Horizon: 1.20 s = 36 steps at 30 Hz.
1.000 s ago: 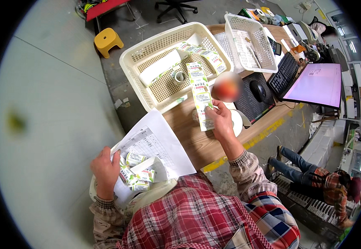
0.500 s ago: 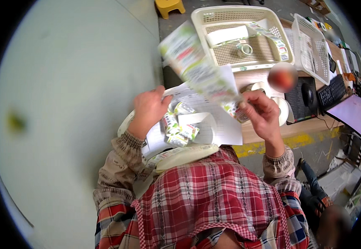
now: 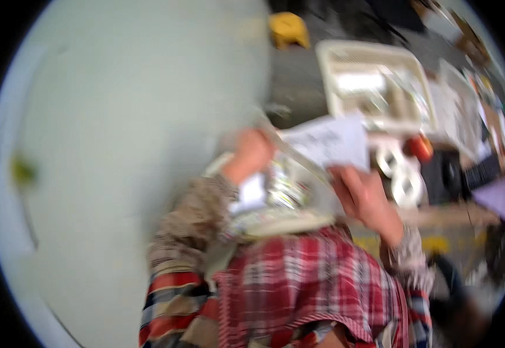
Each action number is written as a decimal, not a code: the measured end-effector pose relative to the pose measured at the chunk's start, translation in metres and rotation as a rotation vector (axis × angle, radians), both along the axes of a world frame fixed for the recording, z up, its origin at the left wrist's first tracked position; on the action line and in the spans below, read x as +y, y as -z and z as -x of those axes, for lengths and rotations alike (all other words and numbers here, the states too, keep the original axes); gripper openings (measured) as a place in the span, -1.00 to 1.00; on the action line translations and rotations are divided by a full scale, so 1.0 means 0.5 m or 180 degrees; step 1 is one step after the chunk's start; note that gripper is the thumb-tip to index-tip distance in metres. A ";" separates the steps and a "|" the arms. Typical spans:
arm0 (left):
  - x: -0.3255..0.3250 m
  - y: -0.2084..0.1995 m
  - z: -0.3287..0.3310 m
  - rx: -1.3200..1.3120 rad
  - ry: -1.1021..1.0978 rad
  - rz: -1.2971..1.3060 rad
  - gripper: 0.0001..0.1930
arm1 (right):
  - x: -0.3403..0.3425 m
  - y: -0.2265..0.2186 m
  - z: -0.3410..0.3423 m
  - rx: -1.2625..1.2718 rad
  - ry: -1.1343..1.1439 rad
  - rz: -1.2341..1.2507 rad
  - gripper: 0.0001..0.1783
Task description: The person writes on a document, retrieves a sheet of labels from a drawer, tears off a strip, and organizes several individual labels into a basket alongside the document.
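Note:
A strip of labels (image 3: 300, 155) is stretched edge-on between my hands, blurred by motion. My right hand (image 3: 366, 197) pinches its lower right end. At the upper left end, the fingers of my left hand (image 3: 251, 155) are closed against the strip, though blur softens the detail. Below and between the hands lies a heap of small rolled label strips (image 3: 287, 191), green and white. White printed paper (image 3: 336, 142) spreads under and behind them. Close to my apron, the pale rim of a basket (image 3: 293, 225) shows, with a label strip along it.
A cream basket (image 3: 325, 75) holding label rolls stands at the back right, with a second white basket (image 3: 460, 104) beside it. White rolls (image 3: 406, 187), a red apple (image 3: 419, 148), a mouse (image 3: 452, 173) and a keyboard (image 3: 480, 176) lie to the right. A yellow stool (image 3: 289, 29) stands far back.
The strip has swung from a broad upright sheet to an edge-on line between my hands. My left hand has moved up to its far end. The whole view has shifted.

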<state>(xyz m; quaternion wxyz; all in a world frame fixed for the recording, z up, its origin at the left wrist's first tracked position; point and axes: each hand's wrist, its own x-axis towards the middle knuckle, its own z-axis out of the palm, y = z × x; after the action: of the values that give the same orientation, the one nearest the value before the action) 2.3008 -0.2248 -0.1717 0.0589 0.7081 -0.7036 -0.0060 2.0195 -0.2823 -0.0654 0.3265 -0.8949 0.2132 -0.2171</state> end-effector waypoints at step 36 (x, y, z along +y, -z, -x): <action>0.444 -0.071 0.187 0.0656 -0.2387 0.0283 -0.81 | 0.115 0.101 0.009 0.1341 -0.1332 0.0943 -0.60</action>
<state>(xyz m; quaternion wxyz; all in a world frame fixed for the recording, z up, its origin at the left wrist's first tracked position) 2.2074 -0.0029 -0.1361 0.1580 0.9086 -0.3859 -0.0247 2.0150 -0.2246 -0.1161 0.1791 -0.9822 0.0538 0.0159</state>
